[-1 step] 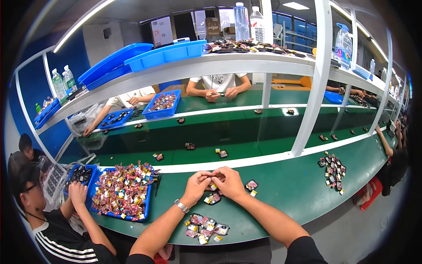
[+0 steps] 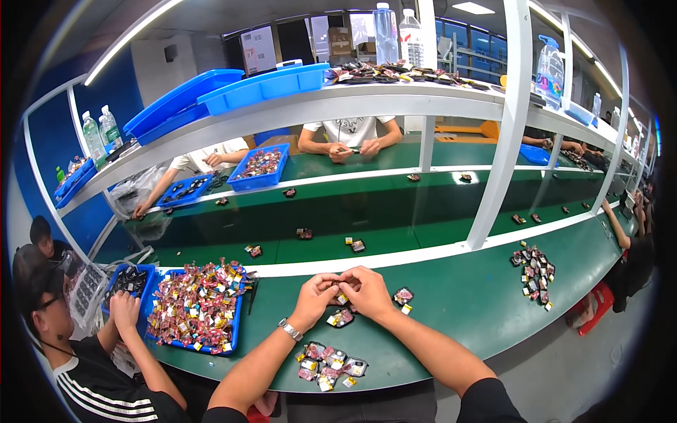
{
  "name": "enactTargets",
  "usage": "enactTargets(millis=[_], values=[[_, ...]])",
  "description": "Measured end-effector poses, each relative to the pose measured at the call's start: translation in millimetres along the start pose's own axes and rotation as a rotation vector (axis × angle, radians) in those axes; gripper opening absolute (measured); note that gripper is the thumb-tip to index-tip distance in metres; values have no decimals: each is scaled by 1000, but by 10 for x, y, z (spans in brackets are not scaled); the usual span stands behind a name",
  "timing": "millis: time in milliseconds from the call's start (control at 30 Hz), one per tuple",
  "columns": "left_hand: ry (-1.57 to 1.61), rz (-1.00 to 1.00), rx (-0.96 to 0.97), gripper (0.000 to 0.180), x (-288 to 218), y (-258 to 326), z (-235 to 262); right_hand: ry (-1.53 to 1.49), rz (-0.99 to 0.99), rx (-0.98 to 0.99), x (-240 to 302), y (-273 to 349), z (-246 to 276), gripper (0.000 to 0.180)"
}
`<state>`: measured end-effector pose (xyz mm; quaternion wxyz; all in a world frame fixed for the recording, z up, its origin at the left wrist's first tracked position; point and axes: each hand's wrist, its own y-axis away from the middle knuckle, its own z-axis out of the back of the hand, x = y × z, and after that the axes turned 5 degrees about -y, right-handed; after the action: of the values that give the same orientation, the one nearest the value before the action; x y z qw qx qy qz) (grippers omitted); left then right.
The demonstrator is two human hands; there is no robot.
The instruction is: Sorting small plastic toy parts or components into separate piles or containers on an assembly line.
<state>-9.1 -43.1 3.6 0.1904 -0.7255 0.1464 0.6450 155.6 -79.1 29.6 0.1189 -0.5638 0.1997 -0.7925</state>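
Observation:
My left hand (image 2: 314,302), with a metal watch on its wrist, and my right hand (image 2: 368,292) meet over the green table. Between their closed fingertips is a small dark piece with a yellow-and-white part (image 2: 343,299), mostly hidden by the fingers. Just below the hands lies a black-shelled piece with a red board (image 2: 341,319). Another such piece (image 2: 403,296) sits beside my right hand. Nearer to me is a cluster of similar pieces (image 2: 330,361), some with clear-looking faces. Left of my hands, a heap of small red boards with yellow-and-white parts (image 2: 194,303) fills a blue tray (image 2: 238,326).
At far left a co-worker (image 2: 84,359) sits by a tray of black shells (image 2: 128,283). A white rail (image 2: 310,268) and post (image 2: 502,141) separate my table from a green belt (image 2: 395,225) carrying scattered pieces. More assembled pieces (image 2: 536,276) lie at right.

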Motion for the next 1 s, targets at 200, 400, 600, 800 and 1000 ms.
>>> enactTargets(millis=[200,400,600,800,1000], values=[[-29,-31,-1,25,18,-16,-12,-47,-7,6,-74,-17,15,13],[-65,-56,-4,23,48,-22,-27,-12,-14,8,-32,-2,37,13],[41,-80,-26,42,45,10,22,-11,-88,27,-121,-207,105,10],[75,-38,-13,39,-1,-57,4,77,-434,-415,-1135,-1130,1116,23],[34,-26,25,31,16,-74,78,695,-223,-377,-1225,-1136,1163,37]])
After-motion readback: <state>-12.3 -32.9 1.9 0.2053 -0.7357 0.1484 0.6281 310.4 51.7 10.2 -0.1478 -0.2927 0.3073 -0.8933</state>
